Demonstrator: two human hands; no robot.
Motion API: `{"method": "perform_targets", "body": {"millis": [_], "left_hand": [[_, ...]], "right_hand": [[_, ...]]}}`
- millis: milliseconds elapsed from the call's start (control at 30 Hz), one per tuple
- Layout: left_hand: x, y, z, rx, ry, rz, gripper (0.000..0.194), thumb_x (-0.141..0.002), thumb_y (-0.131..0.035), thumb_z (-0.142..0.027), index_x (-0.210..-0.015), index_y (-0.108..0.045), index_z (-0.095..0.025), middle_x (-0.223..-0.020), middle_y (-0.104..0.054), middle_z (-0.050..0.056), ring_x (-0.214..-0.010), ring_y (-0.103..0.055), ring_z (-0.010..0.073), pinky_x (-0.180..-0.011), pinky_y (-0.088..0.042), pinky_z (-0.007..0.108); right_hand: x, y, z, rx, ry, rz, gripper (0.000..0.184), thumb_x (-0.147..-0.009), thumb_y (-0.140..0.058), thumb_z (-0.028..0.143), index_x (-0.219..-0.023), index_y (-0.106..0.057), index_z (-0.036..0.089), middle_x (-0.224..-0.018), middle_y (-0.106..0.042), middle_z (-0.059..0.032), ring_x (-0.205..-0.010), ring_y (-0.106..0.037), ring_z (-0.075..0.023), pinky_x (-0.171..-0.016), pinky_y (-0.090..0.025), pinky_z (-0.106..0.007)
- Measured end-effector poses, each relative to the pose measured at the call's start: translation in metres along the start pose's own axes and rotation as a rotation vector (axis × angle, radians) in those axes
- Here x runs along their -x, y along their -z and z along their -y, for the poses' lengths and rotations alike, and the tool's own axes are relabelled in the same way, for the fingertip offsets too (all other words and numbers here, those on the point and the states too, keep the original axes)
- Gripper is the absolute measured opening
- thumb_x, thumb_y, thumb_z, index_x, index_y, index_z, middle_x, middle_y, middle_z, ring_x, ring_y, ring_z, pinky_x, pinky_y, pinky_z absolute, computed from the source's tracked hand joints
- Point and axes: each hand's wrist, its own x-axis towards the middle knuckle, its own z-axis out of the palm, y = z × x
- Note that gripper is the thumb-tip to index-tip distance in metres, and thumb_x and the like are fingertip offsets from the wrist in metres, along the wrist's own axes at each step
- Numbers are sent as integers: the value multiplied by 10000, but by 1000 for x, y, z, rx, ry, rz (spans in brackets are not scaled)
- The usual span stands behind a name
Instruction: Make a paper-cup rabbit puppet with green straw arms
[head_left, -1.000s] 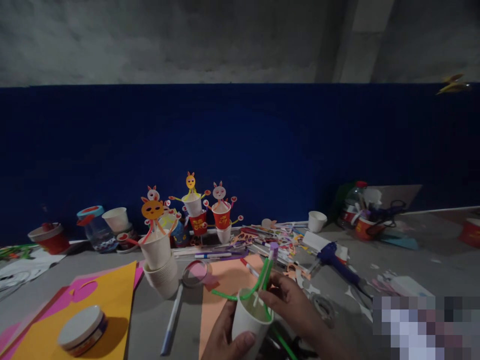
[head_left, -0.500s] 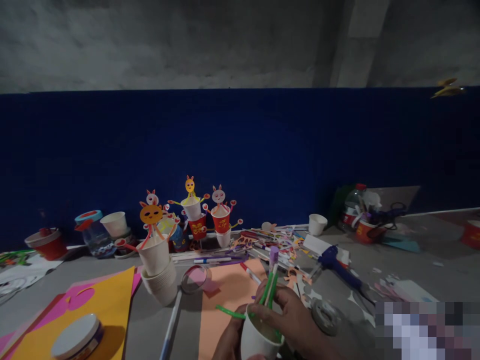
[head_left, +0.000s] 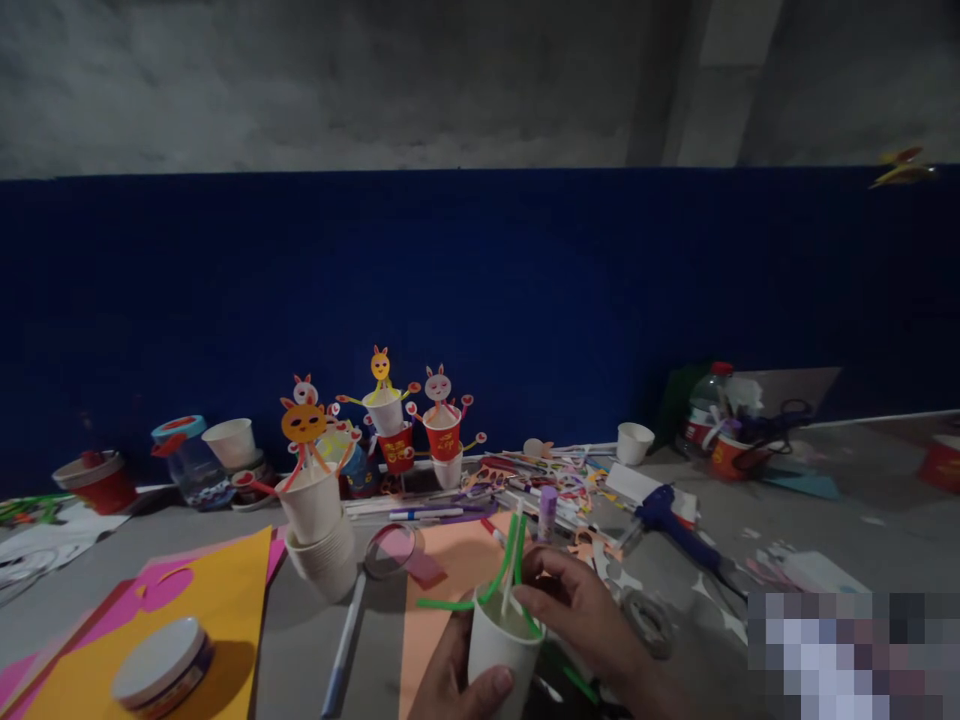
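Straws point(head_left: 504, 560) of green, bunched together at the cup a moment ago, now lean slightly apart, with pale sticks point(head_left: 508, 580) between them. The purple-capped glue stick point(head_left: 548, 512) beyond also shows clear of the bundle. The white paper cup point(head_left: 504, 645) appears a little higher in view, though the camera has shifted too. Judging by this, the upright pieces are loose enough to be moved at the rim; whether anything fixes them inside is hidden.

The cup is between the two hands, its mouth tilted up. The left hand point(head_left: 450, 665) wraps its side, thumb across the front. The right hand point(head_left: 574, 605) is at the far side of the mouth, thumb and fingers curled beside the straws; whether they pinch one is unclear. Another green length juts over the left hand. Beneath, orange paper point(head_left: 439, 570) lies on the counter point(head_left: 291, 640), near a ring of tape point(head_left: 649, 620).
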Motion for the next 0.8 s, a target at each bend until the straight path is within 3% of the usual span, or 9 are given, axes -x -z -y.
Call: {"method": "perform_targets", "body": {"millis": [133, 300, 467, 600, 700, 800], "left_hand": [[1, 0, 3, 32, 32, 12, 638, -639, -875, -468, -1194, -718, -196, -1200, -746, 151, -1130, -655, 365, -986, -488, 441], [2, -4, 2, 109, 75, -55, 547, -694, -855, -394, -1186, -705, -208, -1225, -735, 126, -1197, -619, 344, -1042, -447, 442], [1, -2, 4, 139, 56, -136, 520, -688, -861, -397, -1139, -707, -189, -1204, -741, 130, -1218, -607, 334, -1065, -439, 427], [0, 2, 5, 110, 128, -187, 567, -661, -862, -480, -1123, -674, -211, -1104, -768, 112, -1043, -705, 318, -913, -551, 432], [-2, 8, 6, 41, 87, -233, 599, -644, -854, -534, -1102, -659, -202, -1047, -776, 114, -976, -732, 312, -847, -578, 398], [-6, 16, 10, -22, 44, -277, 649, -605, -849, -599, -1075, -670, -190, -942, -794, 123, -889, -751, 328, -777, -596, 405]], "right_hand": [[0, -2, 4, 27, 41, -12, 285, -818, -722, 435, -715, -610, 194, -764, -551, 14, -692, -519, -156, -634, -427, -252], [-1, -1, 8, 74, 69, -36, 382, -888, -620, 533, -711, -618, 195, -799, -594, -19, -820, -561, -203, -723, -457, -275], [-2, -1, 1, 5, -32, -100, 459, -840, -626, 651, -907, -721, 207, -855, -659, -41, -812, -630, -227, -718, -534, -307], [1, -3, 2, -21, -102, -116, 553, -781, -634, 729, -949, -761, 218, -841, -694, -56, -816, -658, -252, -742, -555, -351], [2, -7, 3, -71, -86, -55, 525, -826, -619, 687, -992, -739, 204, -820, -684, -50, -782, -651, -238, -728, -543, -359], [1, -9, -2, -148, -32, 64, 510, -831, -637, 652, -1078, -696, 210, -963, -689, -76, -852, -654, -252, -734, -543, -369]]}}
